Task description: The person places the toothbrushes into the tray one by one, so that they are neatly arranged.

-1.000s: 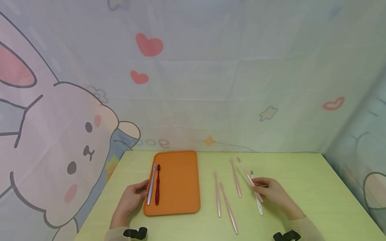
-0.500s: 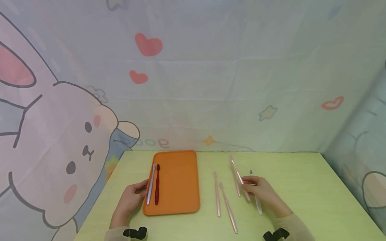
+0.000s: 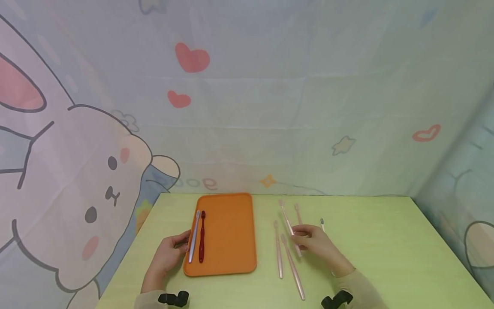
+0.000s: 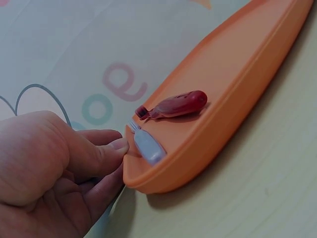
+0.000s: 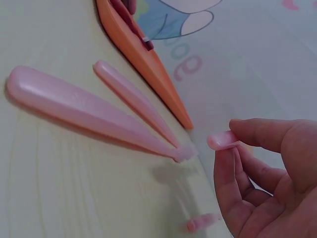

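Observation:
My left hand (image 3: 167,256) pinches the left rim of an orange tray (image 3: 231,240), thumb on the edge in the left wrist view. Inside that tray lie a pale lilac toothbrush (image 3: 194,238) and a dark red toothbrush (image 3: 202,240), side by side. Between thumb and fingers of my right hand (image 3: 320,245) is a pink toothbrush (image 3: 286,218), raised over the table with its head pointing away; only its handle end (image 5: 221,141) shows in the right wrist view. Below and left of it lie two pink toothbrushes, one nearer the tray (image 3: 278,253) and one slanting (image 3: 294,270).
Behind my right hand another pink toothbrush (image 3: 297,210) lies partly hidden. A white toothbrush (image 3: 322,223) is mostly covered by that hand and wrist. The pale yellow-green table (image 3: 405,249) ends at a printed cloth backdrop (image 3: 251,128).
My right hand has carried the pink toothbrush leftward, away from the white one and past another pink one. The left hand and the tray have stayed in place.

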A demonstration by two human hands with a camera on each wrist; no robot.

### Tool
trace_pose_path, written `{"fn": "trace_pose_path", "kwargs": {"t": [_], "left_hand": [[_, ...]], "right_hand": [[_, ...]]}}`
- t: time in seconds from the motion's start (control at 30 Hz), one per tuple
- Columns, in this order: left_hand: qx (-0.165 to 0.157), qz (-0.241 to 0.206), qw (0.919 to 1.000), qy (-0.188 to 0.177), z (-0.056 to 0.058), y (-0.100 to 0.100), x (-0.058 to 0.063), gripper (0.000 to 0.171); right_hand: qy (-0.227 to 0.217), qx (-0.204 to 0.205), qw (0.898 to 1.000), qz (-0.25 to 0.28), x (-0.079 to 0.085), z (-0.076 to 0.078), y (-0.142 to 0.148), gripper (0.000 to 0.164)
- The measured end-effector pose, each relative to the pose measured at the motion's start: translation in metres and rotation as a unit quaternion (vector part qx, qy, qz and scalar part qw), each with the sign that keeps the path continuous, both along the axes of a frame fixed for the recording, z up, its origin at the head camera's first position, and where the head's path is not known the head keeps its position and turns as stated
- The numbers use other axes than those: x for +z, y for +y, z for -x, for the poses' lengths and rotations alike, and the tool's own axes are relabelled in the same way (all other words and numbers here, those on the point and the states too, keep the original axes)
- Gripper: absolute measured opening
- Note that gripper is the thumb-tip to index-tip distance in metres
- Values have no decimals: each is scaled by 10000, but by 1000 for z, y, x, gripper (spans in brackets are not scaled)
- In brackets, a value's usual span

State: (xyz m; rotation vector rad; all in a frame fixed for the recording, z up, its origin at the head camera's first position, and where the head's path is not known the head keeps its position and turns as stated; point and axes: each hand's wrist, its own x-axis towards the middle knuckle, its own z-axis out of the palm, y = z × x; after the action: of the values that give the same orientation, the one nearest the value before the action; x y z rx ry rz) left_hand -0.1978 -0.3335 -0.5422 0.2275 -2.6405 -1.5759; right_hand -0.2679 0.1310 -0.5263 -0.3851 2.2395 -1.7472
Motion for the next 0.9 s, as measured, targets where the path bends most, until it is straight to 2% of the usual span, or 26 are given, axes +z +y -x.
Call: {"fn": "trace_pose_path", "kwargs": {"t": [0.4, 0.7, 0.9], "left_hand": [[69, 81, 9999, -59, 1, 0, -1, 48], [137, 62, 9997, -166, -3, 2, 2, 48], [92, 71, 9998, -133, -5, 0, 2, 48]], "right_hand": [[-116, 225, 9994, 248, -2, -8, -53, 44], [-348, 630, 9952, 670, -1, -18, -94, 43], [-235, 638, 9967, 451, -2, -23, -124, 40]]}}
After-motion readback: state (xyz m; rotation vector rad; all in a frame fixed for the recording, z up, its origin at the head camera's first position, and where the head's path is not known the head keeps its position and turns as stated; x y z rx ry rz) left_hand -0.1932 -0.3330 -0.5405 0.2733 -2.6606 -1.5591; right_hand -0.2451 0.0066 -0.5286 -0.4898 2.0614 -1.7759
